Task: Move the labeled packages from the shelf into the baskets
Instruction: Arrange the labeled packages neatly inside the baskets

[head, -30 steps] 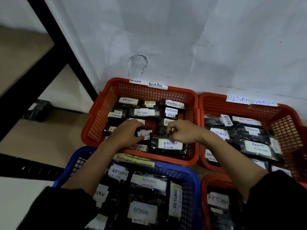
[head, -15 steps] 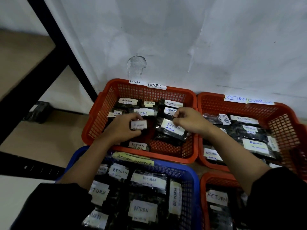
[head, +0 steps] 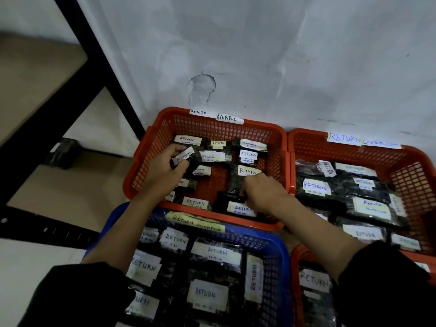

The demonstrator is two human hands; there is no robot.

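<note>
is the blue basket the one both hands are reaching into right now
No, the left hand and right hand are both inside the far-left orange basket; the blue basket lies nearer, under the forearms.

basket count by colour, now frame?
Red baskets: 3, the one both hands are in, the one to its right, and one partly cut off at lower right
Blue baskets: 1
Total: 4
</note>
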